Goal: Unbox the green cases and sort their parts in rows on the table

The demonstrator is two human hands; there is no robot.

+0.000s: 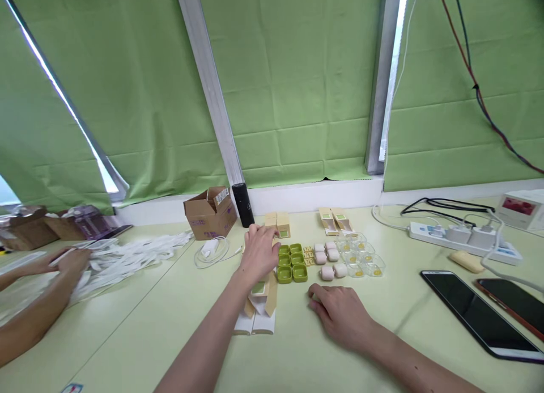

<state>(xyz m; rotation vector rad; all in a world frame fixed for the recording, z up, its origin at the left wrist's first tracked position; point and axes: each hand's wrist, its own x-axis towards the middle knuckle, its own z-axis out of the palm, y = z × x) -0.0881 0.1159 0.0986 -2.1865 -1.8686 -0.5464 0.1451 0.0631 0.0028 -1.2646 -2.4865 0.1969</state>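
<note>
My left hand (pixel 259 254) reaches over the table beside the green square cups (pixel 292 263). Its thumb and forefinger are apart, close to cream-coloured boxes (pixel 283 225) with a green label; the other fingertips are partly hidden. Below its wrist lies an open cream box (pixel 271 294) with flaps and white parts. Near the front of the cups, my right hand (pixel 340 313) rests on the tabletop, fingers loosely bent and holding nothing. To the right of the cups are small yellow pieces (pixel 309 256), pale pink cylinders (pixel 326 273) and clear cups (pixel 356 268) with yellow spots.
Two cream cartons (pixel 335 220) lie at the back. A cardboard box (pixel 210 214), black cylinder (pixel 242 205) and white cable (pixel 211 251) are left. Phones (pixel 480 313) and a power strip (pixel 465 241) are right. Another person's hands (pixel 70 262) touch white strips (pixel 127 260).
</note>
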